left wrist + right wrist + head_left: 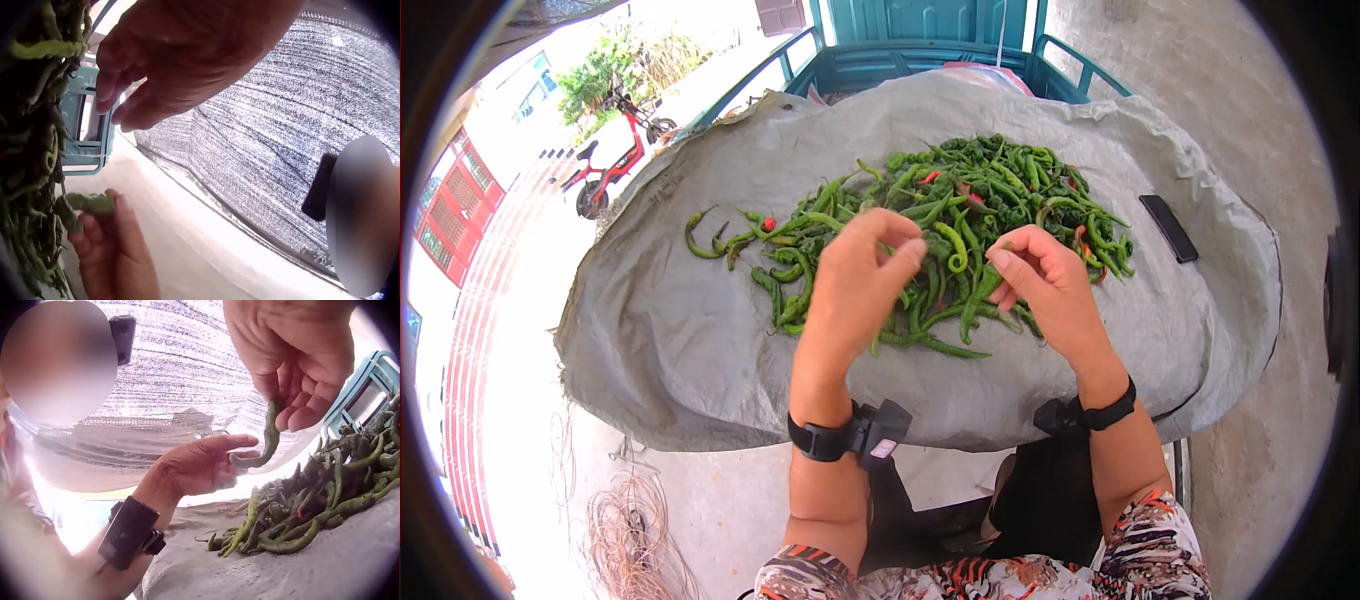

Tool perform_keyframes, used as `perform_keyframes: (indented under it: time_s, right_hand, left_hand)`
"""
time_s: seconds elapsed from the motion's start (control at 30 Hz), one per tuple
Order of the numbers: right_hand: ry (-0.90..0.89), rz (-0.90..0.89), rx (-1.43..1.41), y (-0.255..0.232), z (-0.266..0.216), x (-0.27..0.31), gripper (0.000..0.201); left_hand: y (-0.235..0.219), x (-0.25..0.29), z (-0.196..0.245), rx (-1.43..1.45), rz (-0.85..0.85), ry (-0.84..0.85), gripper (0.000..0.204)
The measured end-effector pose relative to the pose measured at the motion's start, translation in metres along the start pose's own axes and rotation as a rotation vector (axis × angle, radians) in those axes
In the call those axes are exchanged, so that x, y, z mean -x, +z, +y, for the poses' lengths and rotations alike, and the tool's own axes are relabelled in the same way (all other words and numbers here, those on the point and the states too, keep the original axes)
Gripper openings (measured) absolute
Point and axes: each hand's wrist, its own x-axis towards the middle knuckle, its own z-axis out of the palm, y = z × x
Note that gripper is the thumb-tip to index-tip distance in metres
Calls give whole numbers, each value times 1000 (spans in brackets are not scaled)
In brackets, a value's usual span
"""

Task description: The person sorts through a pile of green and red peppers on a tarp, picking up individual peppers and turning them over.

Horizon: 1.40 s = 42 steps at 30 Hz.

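A heap of green peppers with a few red ones lies on a grey sheet. Over its near side the right hand pinches one green pepper by its upper end. That curved pepper hangs from the thumb and fingers of the right hand in the right wrist view. To its left the left hand is raised above the heap, fingers bent loosely and apart from the thumb, holding nothing. In the left wrist view a gap separates the left hand from the pepper.
A dark phone lies on the sheet right of the heap. Behind the sheet stands a teal cart bed. A red scooter is at the far left, and tangled string lies on the floor at the lower left.
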Motion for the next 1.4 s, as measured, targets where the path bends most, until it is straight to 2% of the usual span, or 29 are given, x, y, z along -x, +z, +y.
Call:
perform_keyframes:
  time_s: [0.1,0.2,0.3,0.4,0.5,0.6,0.7,0.73,0.83,0.93,1.03,1.4]
  right_hand:
    - [-63,1,-115,1,2,-2,13]
    - [-67,19,-160,0,3,-2,15]
    - [33,-15,-298,0,-1,0,17]
    - [95,-89,-386,-9,1,-3,19]
    - [-167,34,237,3,10,-5,21]
    - [-692,-22,829,9,21,-15,32]
    - [-724,-28,1040,19,29,-12,41]
    - [-706,6,1057,20,30,-13,42]
    - [-655,75,1101,20,31,-17,42]
    - [-625,93,1129,22,30,-22,38]
    - [-628,145,1151,22,38,-27,32]
    - [-604,222,1138,18,41,-30,13]
  left_hand:
    - [9,6,12,24,-217,54,19]
    - [12,8,23,43,-484,-65,21]
    - [17,3,14,-110,-461,18,21]
    - [18,4,-6,-130,-298,151,24]
    - [6,0,-9,-449,41,60,29]
    - [-4,-2,-4,-435,222,-236,36]
    - [-2,-2,-13,-599,491,-135,39]
    - [-4,-2,-10,-572,452,-149,40]
    - [-4,-4,-17,-517,254,-51,38]
    - [7,-2,-12,-461,163,-79,34]
    - [15,0,-10,-464,227,-23,30]
    - [15,-1,-9,-417,121,-6,24]
